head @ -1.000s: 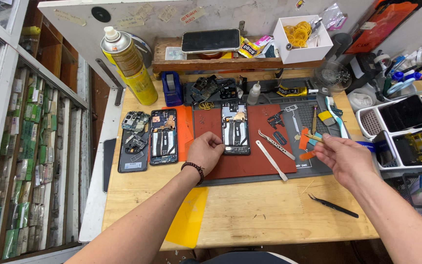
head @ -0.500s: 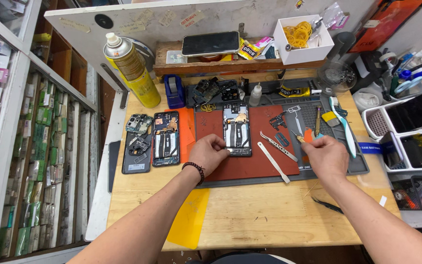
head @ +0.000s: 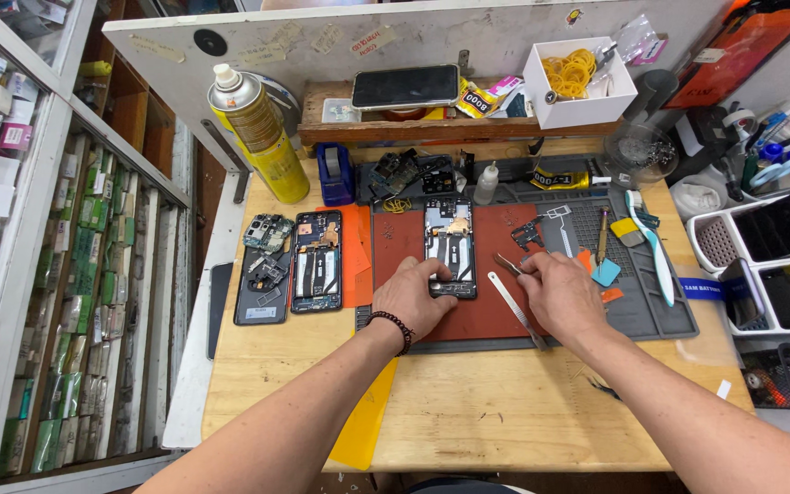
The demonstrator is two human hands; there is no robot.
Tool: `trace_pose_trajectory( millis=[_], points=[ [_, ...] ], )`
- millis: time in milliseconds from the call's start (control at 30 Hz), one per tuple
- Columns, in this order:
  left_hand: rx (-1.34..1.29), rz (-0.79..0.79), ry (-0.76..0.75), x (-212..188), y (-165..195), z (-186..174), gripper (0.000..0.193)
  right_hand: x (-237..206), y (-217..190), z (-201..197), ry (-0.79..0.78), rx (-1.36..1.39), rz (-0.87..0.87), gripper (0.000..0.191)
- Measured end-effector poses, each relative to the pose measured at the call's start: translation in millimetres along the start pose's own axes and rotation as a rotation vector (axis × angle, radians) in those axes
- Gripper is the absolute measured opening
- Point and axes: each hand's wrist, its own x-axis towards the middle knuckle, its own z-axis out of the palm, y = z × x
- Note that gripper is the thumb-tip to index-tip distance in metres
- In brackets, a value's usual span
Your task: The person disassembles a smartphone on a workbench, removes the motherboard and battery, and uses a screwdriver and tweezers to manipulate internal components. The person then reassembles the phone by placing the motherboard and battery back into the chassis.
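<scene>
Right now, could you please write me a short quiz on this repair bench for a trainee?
1. True or false: the left hand rests on the lower end of the opened phone on the red mat.
2. Which stands at the bench's back left: A) yellow spray can, B) kettle, C) lamp?
3. What fills the white box on the shelf?

Key
1. True.
2. A.
3. Yellow rubber bands.

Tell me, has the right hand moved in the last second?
Yes. The right hand came in leftward from beyond the grey mat's right edge and now sits by the opened phone.
</scene>
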Motion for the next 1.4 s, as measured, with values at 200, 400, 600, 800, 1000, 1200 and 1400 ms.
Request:
trace_pose_trajectory(
  millis=[200, 400, 600, 800, 1000, 1200, 1400],
  points=[
    [-0.041, 0.003, -0.024, 9, 5, 3, 0.029, -12, -15, -6, -0.050, 0.095, -0.081, 0.018],
    [0.040, 0.075, 0.002, 10, 9, 7, 0.030, -20, -25, -6, -0.098, 0.184, -0.109, 0.018],
    [0.103, 0.249, 0.063, 8, 7, 8, 0.027, -26, -25, -11, -0.103, 0.158, -0.087, 0.021],
    [0.177, 0.306, 0.037, 11, 3, 10, 0.021, -30, -27, -10, -0.067, 0.079, -0.084, 0.022],
    [0.131, 0.277, 0.030, 13, 6, 11, 0.025, -30, -26, -10, -0.089, 0.093, -0.067, 0.022],
    [0.172, 0.238, -0.049, 20, 10, 8, 0.028, -31, -29, -9, -0.136, 0.064, -0.029, 0.021],
    [0.188, 0.251, -0.085, 25, 11, 5, 0.032, -29, -29, -8, -0.082, 0.025, -0.124, 0.019]
  ],
)
